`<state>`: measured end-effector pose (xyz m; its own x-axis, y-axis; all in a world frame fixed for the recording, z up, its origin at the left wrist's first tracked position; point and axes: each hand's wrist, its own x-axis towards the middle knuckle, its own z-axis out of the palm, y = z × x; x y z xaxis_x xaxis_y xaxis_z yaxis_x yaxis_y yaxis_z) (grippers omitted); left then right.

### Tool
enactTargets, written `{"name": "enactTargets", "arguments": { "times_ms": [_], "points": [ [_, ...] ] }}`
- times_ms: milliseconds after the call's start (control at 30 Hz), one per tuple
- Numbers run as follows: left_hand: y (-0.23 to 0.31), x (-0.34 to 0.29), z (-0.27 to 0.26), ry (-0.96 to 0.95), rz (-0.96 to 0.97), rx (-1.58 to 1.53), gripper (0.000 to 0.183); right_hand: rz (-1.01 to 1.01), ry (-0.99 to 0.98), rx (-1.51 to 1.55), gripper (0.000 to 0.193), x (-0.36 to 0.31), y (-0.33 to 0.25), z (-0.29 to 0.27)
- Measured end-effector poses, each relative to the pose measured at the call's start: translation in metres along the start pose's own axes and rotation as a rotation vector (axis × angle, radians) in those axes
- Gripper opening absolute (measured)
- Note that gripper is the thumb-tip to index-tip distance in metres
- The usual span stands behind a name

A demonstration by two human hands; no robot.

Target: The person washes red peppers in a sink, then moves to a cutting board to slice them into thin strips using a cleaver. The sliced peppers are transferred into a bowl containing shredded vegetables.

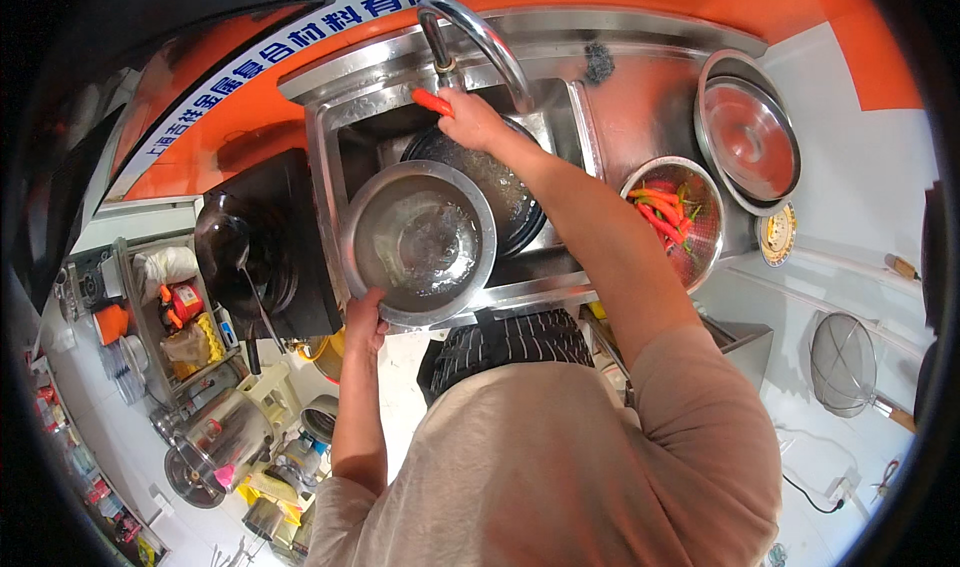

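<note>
Over the sink [320, 167] a round steel basin [487, 257] holds cloudy, rippling water. My left hand [364, 322] is closed on the basin's near left rim, thumb on top. At the back of the sink, my right hand [470, 119] is closed round a red tap handle [432, 101] beside the base of the curved steel faucet [490, 42]; its fingertips are partly hidden. Behind the steel basin and partly covered by it, a dark round tub [525, 229] with water sits in the sink.
Right of the sink, a steel colander [712, 252] holds red and green chili peppers [665, 212]. Stacked steel bowls [750, 137] stand beyond it. On the left is a dark wok [225, 237] with a ladle [258, 297]. A wire strainer [843, 362] hangs at the right.
</note>
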<state>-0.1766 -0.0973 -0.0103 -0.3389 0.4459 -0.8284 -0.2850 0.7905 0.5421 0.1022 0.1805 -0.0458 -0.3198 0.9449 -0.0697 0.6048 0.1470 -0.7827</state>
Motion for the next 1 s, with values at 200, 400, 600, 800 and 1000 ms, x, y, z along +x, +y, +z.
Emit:
{"name": "enactTargets", "arguments": {
  "times_ms": [200,400,600,800,1000],
  "points": [
    [-0.019,0.04,-0.009,-0.242,-0.217,-0.12,0.015,-0.06,0.079,-0.005,0.027,-0.056,-0.014,-0.017],
    [-0.045,0.073,0.007,-0.43,-0.488,-0.224,0.008,-0.222,0.174,-0.104,0.026,-0.099,-0.029,-0.04],
    [-0.069,0.07,0.016,-0.498,-0.701,-0.515,0.02,-0.005,0.035,-0.3,0.033,-0.14,-0.041,-0.057],
    [-0.088,0.077,0.021,-0.724,-0.917,-0.84,0.046,-0.026,0.125,-0.357,0.027,-0.171,-0.062,-0.066],
    [-0.107,0.081,0.03,-1.09,-1.056,-1.108,0.06,-0.314,0.364,-0.355,0.017,-0.208,-0.083,-0.071]
  ]
}}
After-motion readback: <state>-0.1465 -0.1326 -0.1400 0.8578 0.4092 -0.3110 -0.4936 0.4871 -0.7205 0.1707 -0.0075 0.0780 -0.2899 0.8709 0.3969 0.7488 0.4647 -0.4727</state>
